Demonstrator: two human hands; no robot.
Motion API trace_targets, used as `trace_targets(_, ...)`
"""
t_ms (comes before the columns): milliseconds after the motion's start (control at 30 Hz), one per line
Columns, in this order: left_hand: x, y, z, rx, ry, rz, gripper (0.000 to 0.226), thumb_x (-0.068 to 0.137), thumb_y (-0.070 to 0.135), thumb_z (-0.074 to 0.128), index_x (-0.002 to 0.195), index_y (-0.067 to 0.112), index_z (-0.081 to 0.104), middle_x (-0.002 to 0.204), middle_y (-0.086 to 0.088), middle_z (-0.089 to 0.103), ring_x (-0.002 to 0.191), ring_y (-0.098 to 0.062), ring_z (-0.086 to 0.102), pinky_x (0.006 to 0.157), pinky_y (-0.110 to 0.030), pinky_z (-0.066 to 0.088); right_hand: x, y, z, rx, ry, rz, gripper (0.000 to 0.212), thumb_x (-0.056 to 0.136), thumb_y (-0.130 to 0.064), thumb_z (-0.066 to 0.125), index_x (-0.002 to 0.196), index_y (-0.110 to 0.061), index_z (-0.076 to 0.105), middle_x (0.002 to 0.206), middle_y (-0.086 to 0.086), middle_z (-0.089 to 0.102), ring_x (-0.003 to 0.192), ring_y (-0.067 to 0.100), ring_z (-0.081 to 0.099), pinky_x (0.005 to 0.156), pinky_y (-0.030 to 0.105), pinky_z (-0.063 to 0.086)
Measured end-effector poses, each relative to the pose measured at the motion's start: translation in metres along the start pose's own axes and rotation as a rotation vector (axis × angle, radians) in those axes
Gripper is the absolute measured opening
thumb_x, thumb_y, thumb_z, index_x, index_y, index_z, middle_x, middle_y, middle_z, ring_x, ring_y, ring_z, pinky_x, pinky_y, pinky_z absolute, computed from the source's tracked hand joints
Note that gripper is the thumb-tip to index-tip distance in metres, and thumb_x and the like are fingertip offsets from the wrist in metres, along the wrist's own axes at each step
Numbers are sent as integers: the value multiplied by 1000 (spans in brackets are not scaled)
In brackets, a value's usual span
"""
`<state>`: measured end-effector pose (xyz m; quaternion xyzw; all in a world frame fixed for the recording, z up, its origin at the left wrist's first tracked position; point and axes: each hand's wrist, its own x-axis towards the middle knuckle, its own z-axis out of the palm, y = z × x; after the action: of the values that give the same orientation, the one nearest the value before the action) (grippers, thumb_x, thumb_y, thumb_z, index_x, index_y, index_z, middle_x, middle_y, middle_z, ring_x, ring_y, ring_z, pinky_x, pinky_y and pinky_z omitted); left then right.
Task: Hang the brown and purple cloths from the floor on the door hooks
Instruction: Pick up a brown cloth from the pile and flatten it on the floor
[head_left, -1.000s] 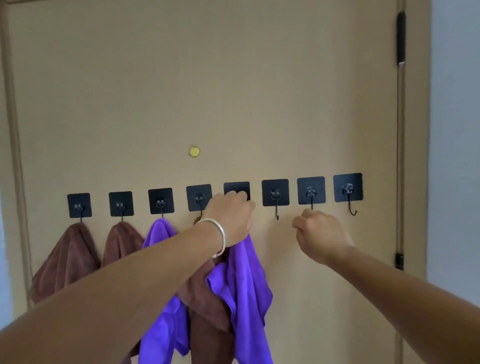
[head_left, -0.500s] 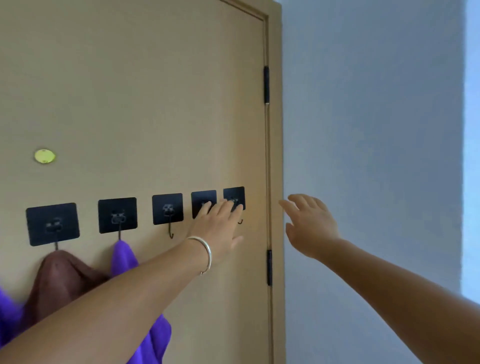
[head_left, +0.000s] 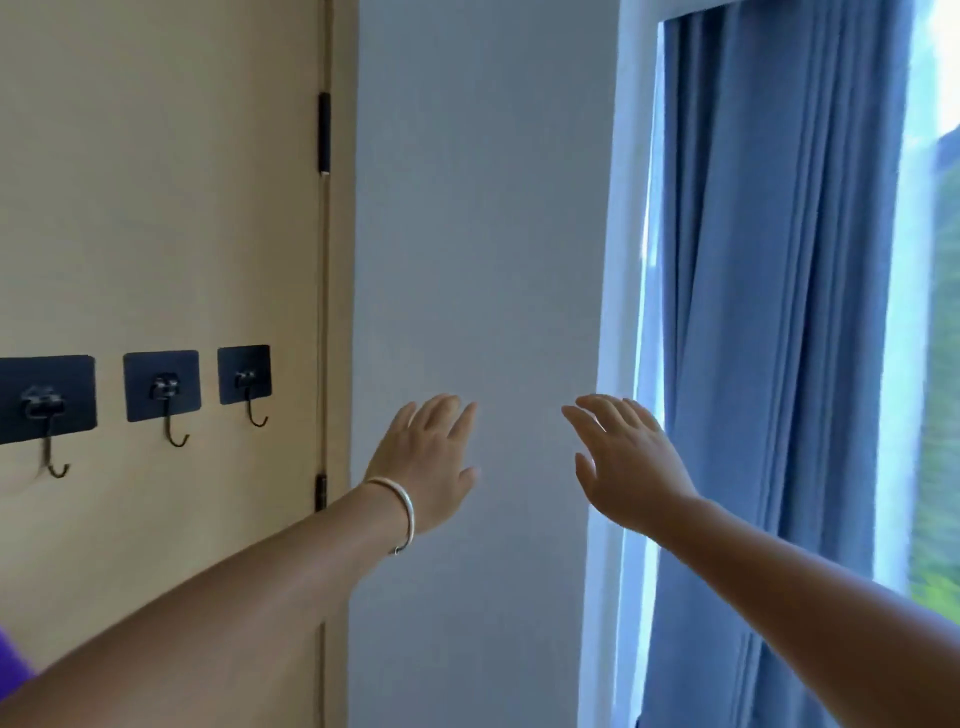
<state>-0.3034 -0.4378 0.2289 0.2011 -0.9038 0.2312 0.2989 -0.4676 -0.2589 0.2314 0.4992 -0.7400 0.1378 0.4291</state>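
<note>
Tan wooden door (head_left: 156, 208) fills the left of the head view, carrying three black square adhesive pads with bare metal hooks (head_left: 162, 387), all left of the left hand (head_left: 423, 462). That hand, a silver bangle (head_left: 402, 512) on its wrist, is raised with straight fingers, its grip loose and holding nothing, before the pale grey wall (head_left: 483, 234). The right hand (head_left: 626, 465) is likewise spread and empty, just before the blue pleated curtain (head_left: 769, 312). A purple sliver, probably the purple cloth (head_left: 13, 662), shows far below-left of the left hand.
</note>
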Motion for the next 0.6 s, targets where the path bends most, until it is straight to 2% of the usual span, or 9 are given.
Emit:
trace_targets(233,28,111,-8,-238,57,163,71,95,51,38,152,16,14,155,-7,20,142,-23,18,115,-39,18,-88,72,-61,-138,-121,291,54,87,-31,60,138,-19,47,139,2,48,129,23,43,113,38,24)
trace_targets(300,31,147,-16,-343,69,185,69,96,51,37,153,18,15,156,-7,20,143,-22,19,115,-39,20,-118,86,-81,-172,-148,360,55,87,-34,59,139,-21,46,139,1,48,130,22,41,114,40,25)
trace_targets(433,20,224,-35,-459,32,311,67,96,51,36,153,24,13,158,-7,16,145,-21,13,117,-40,15,-190,105,-126,-234,-190,445,52,85,-32,61,135,-20,51,134,0,53,129,22,43,112,40,26)
trace_targets(600,-25,325,-64,-608,-61,458,68,95,54,38,152,30,12,160,-3,11,147,-20,4,119,-45,9,-298,110,-192,-262,-227,635,52,85,-34,65,135,-26,52,137,-4,52,137,20,35,112,41,26)
